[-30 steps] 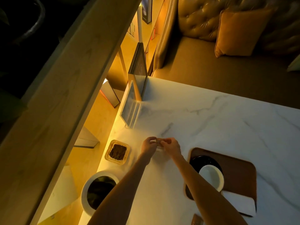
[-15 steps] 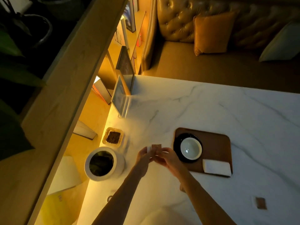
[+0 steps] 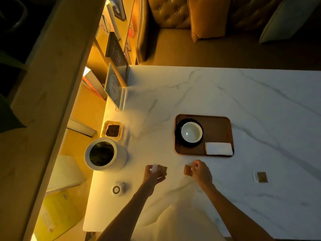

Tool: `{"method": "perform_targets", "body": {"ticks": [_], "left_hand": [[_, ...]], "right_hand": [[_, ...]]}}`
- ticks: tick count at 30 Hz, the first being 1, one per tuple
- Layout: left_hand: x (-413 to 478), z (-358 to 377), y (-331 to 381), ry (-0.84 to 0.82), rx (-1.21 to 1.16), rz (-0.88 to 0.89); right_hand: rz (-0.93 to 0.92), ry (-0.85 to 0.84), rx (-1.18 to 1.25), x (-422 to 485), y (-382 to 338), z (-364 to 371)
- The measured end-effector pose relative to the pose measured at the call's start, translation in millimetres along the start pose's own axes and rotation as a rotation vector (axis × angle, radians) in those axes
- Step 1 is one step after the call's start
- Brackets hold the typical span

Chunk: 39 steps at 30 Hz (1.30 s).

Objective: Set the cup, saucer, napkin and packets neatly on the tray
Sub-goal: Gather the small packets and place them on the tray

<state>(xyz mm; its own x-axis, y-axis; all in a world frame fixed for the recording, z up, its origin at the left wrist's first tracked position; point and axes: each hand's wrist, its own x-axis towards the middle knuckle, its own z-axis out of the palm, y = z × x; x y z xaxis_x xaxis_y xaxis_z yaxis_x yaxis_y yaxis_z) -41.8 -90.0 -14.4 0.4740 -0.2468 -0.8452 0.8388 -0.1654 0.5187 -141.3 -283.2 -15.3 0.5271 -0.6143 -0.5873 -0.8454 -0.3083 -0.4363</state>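
A brown wooden tray [image 3: 218,129] lies on the white marble table [image 3: 243,94]. On its left side stands a white cup [image 3: 191,134] on a black saucer [image 3: 178,134]. A folded white napkin [image 3: 218,148] rests at the tray's near right corner. My left hand [image 3: 153,174] holds a brown packet [image 3: 162,170] in front of the tray, to its left. My right hand [image 3: 201,173] pinches another brown packet [image 3: 188,170] just before the tray's near edge. A third packet [image 3: 260,177] lies flat on the table to the right.
A white pot with a dark plant [image 3: 104,153] stands at the table's left edge, with a small glass dish [image 3: 112,130] behind it and an acrylic sign stand [image 3: 115,87] farther back. A small round white device [image 3: 118,189] lies near my left arm. A sofa with cushions is beyond the table.
My hands were together on the packets; now they have drawn apart, each holding one packet. The view has shifted so the tray sits higher and farther from me.
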Motion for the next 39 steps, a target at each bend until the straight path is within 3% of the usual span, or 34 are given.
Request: {"method": "perform_targets", "body": {"ticks": [7,15,19,24,32,39], "left_hand": [[-8,-17,-4,0.020,0.158,0.079],[-24,-28,-2,-0.016,0.119,0.132],[-22,-20,-9,-0.110,0.181,0.088],[-22,8,-17,-0.251,0.238,0.029],[-42,79,-31,-0.521,0.438,0.013],[-64,149,-41,-0.492,0.595,0.097]], "right_hand": [[0.047,-0.004,-0.218,2,4,17],[0.064,-0.059,0.122,-18,17,24],[0.114,-0.083,0.356,-36,29,11],[0.037,-0.139,0.584,-63,35,-16],[-0.134,-0.129,0.516,-76,51,-47],[-0.161,-0.126,0.513,-50,87,-85]]}}
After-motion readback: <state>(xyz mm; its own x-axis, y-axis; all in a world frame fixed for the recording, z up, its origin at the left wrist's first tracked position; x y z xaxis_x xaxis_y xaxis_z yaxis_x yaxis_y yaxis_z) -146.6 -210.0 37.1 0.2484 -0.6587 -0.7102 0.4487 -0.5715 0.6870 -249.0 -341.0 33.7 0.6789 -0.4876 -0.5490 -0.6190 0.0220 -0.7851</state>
